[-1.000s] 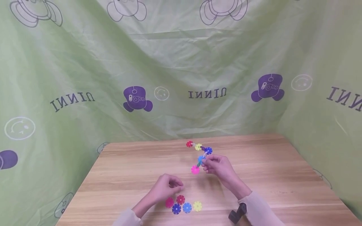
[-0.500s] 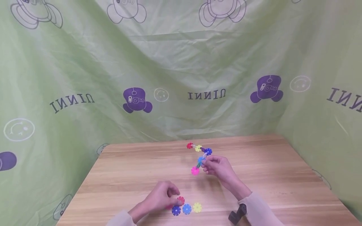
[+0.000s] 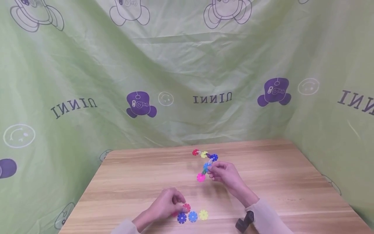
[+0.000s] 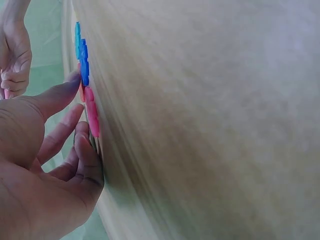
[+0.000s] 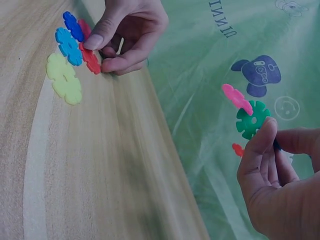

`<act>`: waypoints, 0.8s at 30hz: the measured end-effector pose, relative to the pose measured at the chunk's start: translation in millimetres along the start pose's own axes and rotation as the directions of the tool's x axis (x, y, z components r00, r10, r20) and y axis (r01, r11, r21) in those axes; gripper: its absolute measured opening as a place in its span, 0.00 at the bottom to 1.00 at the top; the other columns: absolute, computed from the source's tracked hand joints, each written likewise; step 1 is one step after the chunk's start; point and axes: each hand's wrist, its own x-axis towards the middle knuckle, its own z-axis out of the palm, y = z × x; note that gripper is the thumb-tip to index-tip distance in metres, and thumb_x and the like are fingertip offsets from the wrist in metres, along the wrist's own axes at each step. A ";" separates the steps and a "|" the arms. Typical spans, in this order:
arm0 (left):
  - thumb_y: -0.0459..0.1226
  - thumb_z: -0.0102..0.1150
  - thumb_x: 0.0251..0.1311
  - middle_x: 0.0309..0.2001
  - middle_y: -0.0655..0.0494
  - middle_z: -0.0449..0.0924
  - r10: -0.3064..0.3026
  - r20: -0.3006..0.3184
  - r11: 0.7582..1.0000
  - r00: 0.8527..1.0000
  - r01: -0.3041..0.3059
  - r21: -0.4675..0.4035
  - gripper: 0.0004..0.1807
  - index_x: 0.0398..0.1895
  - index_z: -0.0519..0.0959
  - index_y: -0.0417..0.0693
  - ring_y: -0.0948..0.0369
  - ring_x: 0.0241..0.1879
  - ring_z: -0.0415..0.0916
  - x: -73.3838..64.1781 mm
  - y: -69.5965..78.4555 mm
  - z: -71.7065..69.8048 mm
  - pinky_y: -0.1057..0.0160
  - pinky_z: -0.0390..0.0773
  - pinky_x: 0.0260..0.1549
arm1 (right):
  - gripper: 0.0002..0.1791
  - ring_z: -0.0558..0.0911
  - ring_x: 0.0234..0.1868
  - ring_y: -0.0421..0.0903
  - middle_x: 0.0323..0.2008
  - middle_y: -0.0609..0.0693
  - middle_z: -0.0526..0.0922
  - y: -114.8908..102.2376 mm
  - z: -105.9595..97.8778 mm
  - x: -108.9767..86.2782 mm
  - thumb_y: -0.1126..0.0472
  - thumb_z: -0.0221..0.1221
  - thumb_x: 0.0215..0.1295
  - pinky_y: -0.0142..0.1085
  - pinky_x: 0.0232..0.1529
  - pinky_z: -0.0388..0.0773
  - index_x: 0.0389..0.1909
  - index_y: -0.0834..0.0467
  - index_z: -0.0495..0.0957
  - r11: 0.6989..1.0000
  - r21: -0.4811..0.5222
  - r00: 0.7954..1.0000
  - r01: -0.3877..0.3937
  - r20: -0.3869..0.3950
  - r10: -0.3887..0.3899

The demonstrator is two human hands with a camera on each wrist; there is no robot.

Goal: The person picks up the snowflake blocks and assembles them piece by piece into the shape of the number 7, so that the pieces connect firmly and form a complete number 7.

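Observation:
My right hand [image 3: 229, 175] pinches a light-blue disc [image 3: 206, 166] in a zigzag chain of interlocking snowflake discs, held above the table. A pink disc [image 3: 201, 177] ends the chain nearest me, joined to a green disc [image 5: 253, 120]; a red disc [image 3: 195, 152] ends the far side. Low over the table, my left hand [image 3: 166, 204] has thumb and index finger at opposite edges of a loose red snowflake disc [image 5: 90, 59]. Beside it lie dark-blue [image 3: 181, 218], light-blue [image 3: 193, 216] and yellow [image 3: 203, 214] discs. A pink disc [image 4: 92, 111] is mostly hidden under that hand in the head view.
The wooden table [image 3: 131, 172] is enclosed by a green printed curtain [image 3: 175, 65] at the back and sides. A black device [image 3: 244, 222] sits at my right wrist, close above the table's near side.
My left hand has come down and toward me onto the loose red disc, covering most of the pink one. The right hand holds the chain in nearly the same place.

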 end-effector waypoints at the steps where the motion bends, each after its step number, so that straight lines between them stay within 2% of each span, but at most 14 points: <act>1: 0.45 0.82 0.49 0.31 0.63 0.78 0.006 0.000 1.000 1.000 -0.006 -0.008 0.11 0.33 0.89 0.56 0.68 0.27 0.73 -0.2 -1.3 0.6 0.70 0.75 0.27 | 0.09 0.86 0.36 0.42 0.36 0.50 0.88 0.3 0.4 -0.2 0.65 0.63 0.71 0.34 0.44 0.88 0.47 0.66 0.81 1.000 0.000 1.000 -0.003 0.000 0.003; 5: 0.47 0.80 0.52 0.30 0.62 0.79 0.019 0.010 0.999 1.000 -0.018 -0.028 0.10 0.32 0.88 0.57 0.69 0.26 0.73 -1.1 -3.6 0.7 0.70 0.75 0.25 | 0.11 0.86 0.37 0.42 0.37 0.51 0.88 1.9 0.2 -0.2 0.64 0.64 0.71 0.35 0.45 0.89 0.49 0.67 0.81 1.000 -0.001 1.000 -0.013 0.006 0.013; 9: 0.49 0.82 0.48 0.32 0.62 0.78 0.000 0.013 1.000 1.000 0.000 -0.003 0.13 0.33 0.88 0.58 0.66 0.30 0.72 -0.6 -0.8 -0.5 0.69 0.73 0.29 | 0.10 0.86 0.36 0.42 0.37 0.51 0.88 2.2 -1.2 2.0 0.64 0.64 0.72 0.34 0.45 0.89 0.48 0.66 0.81 1.000 0.001 1.000 -0.010 0.010 0.010; 17: 0.45 0.83 0.47 0.32 0.62 0.78 0.004 0.019 1.000 1.000 -0.004 0.030 0.13 0.31 0.87 0.54 0.67 0.30 0.71 1.9 3.2 -1.2 0.70 0.72 0.30 | 0.09 0.86 0.36 0.42 0.37 0.52 0.88 2.9 -0.7 3.1 0.64 0.63 0.72 0.35 0.44 0.88 0.47 0.66 0.82 1.000 -0.013 1.000 -0.025 -0.010 0.025; 24: 0.39 0.82 0.46 0.28 0.62 0.79 -0.002 0.064 1.000 0.998 0.003 -0.018 0.12 0.30 0.85 0.51 0.67 0.26 0.72 4.7 4.6 -3.4 0.70 0.74 0.26 | 0.09 0.86 0.36 0.42 0.36 0.51 0.88 3.8 -0.4 2.6 0.64 0.63 0.72 0.34 0.44 0.88 0.47 0.65 0.82 1.000 -0.008 1.000 -0.023 -0.014 0.023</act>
